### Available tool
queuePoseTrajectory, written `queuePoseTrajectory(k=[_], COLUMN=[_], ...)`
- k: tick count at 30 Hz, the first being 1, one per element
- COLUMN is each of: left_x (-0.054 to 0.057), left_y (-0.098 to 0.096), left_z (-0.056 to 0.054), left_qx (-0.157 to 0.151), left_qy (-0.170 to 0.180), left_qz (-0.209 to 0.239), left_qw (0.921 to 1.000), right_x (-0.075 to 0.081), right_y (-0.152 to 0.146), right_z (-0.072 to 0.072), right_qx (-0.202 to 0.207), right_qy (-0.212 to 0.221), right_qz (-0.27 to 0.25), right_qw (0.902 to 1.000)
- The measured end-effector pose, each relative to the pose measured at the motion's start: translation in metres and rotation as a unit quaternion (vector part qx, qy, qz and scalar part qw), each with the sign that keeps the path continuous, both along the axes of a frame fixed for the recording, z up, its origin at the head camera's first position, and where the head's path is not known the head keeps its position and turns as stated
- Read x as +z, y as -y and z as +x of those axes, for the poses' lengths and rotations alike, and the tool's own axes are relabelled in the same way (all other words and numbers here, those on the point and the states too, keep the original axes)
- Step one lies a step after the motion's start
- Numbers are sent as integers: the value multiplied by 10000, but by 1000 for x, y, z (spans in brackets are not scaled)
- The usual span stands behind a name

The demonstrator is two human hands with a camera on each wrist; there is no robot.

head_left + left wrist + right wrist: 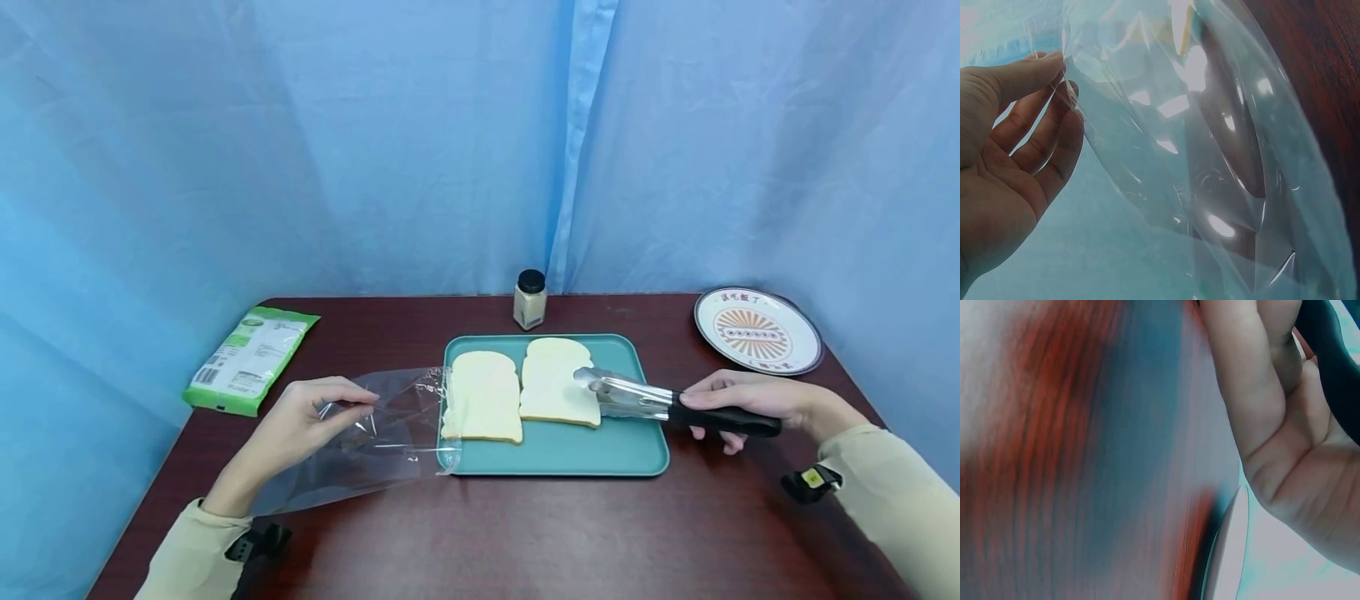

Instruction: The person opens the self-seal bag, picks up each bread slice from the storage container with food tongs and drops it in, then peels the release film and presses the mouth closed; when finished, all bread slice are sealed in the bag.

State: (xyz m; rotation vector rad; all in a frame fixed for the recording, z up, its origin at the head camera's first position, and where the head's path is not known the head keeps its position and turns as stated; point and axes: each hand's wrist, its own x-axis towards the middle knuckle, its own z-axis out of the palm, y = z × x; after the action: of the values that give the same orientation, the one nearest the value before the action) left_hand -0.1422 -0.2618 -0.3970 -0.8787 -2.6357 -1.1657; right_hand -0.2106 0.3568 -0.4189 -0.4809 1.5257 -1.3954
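My left hand (300,421) pinches the edge of a clear plastic bag (397,421) between thumb and fingers. In the left wrist view the bag (1141,125) hangs loosely spread, with glare on its folds. Its far end overlaps the left side of a teal tray (555,458). Two bread slices lie side by side there, a left slice (483,396) and a right slice (555,379). Metal tongs (637,397) with black handles are held in my right hand (783,396). Their tips reach the right slice's right edge; whether they clamp it, I cannot tell.
Behind the tray stands a small jar (529,307) with a black lid. A green and white packet (251,358) lies at the left edge of the dark wooden table (570,533). Patterned plates (757,329) sit at the back right. Blue curtains (420,150) surround the table.
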Motion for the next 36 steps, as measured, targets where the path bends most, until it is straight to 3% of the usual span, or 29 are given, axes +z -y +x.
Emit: queuePoseTrajectory(k=[7, 17, 24, 28, 31, 36], left_x=[0, -2, -2, -2, -2, -1], left_y=[1, 1, -1, -1, -1, -1], left_z=[1, 2, 2, 3, 3, 3], left_qx=[16, 7, 16, 22, 12, 16], left_qy=[-13, 165, 159, 154, 142, 134], left_qz=[9, 138, 105, 87, 82, 82], left_qw=[10000, 9998, 9998, 9998, 9999, 9999], right_x=[4, -3, 3, 1, -2, -4], right_y=[5, 1, 7, 10, 14, 21], right_z=[9, 26, 39, 45, 48, 50], right_qx=[-237, -310, -523, -411, -318, -489], right_qy=[104, 606, 800, 890, 890, 775], right_qz=[237, -52, 339, 77, -72, 122], right_qw=[9994, 9977, 9948, 9952, 9955, 9957])
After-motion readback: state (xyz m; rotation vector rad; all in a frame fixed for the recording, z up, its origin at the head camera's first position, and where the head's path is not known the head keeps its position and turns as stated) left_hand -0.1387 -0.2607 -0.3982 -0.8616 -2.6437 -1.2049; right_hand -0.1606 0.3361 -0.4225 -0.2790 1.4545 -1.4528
